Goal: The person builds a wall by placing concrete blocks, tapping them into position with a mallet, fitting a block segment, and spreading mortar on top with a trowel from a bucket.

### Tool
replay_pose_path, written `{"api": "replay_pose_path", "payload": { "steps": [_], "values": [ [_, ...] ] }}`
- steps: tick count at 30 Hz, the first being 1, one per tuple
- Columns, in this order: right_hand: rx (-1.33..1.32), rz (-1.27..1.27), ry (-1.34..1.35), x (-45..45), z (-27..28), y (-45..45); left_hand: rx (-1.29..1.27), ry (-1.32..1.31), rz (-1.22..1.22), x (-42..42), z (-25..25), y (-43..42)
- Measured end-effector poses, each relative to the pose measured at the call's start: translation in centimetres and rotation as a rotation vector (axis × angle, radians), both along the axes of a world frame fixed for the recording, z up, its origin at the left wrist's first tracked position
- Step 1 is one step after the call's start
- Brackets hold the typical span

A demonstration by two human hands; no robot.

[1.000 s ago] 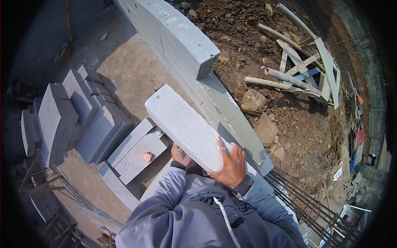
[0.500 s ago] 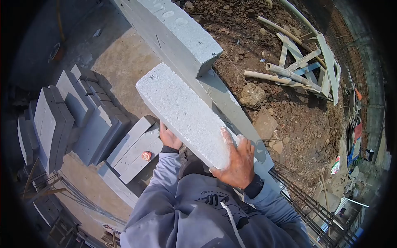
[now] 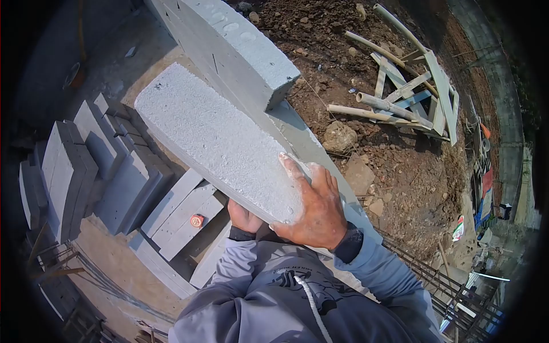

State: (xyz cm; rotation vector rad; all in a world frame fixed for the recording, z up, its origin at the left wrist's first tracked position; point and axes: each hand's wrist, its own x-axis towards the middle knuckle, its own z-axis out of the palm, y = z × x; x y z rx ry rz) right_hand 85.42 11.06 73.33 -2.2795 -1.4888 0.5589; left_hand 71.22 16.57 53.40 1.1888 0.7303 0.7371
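Observation:
A pale grey aerated concrete block (image 3: 214, 137) is held between my hands in front of my chest, one end pointing away to the upper left. My right hand (image 3: 317, 206), dusty with white powder, grips the near end with the thumb on one side and fingers on the other. My left hand (image 3: 243, 217) supports the block's left side from below; its fingers are mostly hidden under it. Just beyond the block runs a wall of the same blocks (image 3: 251, 80), with a lower course (image 3: 311, 140) stepping down toward me.
Stacked blocks (image 3: 117, 183) stand on the concrete floor at the left. A small red-and-white round item (image 3: 197, 220) rests on a nearer block pile (image 3: 186, 211). Right of the wall lie brown soil (image 3: 412, 177), rocks and a heap of timber (image 3: 406, 86). Steel rebar (image 3: 434, 286) shows lower right.
The block has shifted left and closer to my body, with both hands still on it. More of the lower wall course and of the near block pile shows.

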Motion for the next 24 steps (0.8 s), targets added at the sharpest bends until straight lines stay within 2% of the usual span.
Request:
{"api": "replay_pose_path", "payload": {
  "steps": [1, 5, 8, 9, 13, 15, 16, 19, 20, 22, 23, 24],
  "values": [
    [0.088, 0.027, -0.014, 0.0, 1.2, 0.5, -0.282, -0.222, 0.117, 0.4, 1.8, 0.6],
    [0.345, 0.034, 0.032, 0.6, 9.3, 2.3, 0.346, -0.003, 0.024, -1.4, 8.7, 8.8],
    [0.682, 0.068, 0.073, 1.6, 14.8, 2.6, 0.831, 0.083, 0.001, -1.2, 17.7, 11.0],
    [0.747, 0.069, 0.081, 1.9, 15.7, 2.7, 0.931, 0.082, 0.016, -1.1, 18.8, 10.5],
    [1.007, 0.092, 0.3, 2.6, 19.5, 4.5, 0.029, -0.076, -0.16, 0.0, 7.9, 2.6],
    [1.002, 0.11, 0.367, 2.0, 19.6, 5.2, -0.488, -0.231, -0.294, -1.4, 5.7, 0.3],
    [0.967, 0.12, 0.326, 1.7, 19.2, 5.6, -0.673, -0.296, -0.318, -1.7, 6.2, 0.3],
    [0.861, 0.104, 0.179, 1.3, 17.6, 5.6, -0.57, -0.484, -0.091, -0.1, 3.2, 6.7],
    [0.825, 0.095, 0.113, 1.5, 17.2, 5.5, -0.631, -0.612, 0.005, 0.3, 9.7, 9.2],
    [0.711, 0.07, 0.05, 1.1, 15.1, 5.3, -0.392, -0.819, 0.026, -1.5, 15.3, 13.2],
    [0.66, 0.055, 0.047, 0.4, 13.2, 5.5, -0.435, -0.937, 0.072, -2.0, 15.8, 14.4],
    [0.568, 0.042, 0.05, -0.1, 11.3, 5.5, -0.477, -0.885, 0.096, -1.9, 15.0, 14.0]
  ]
}}
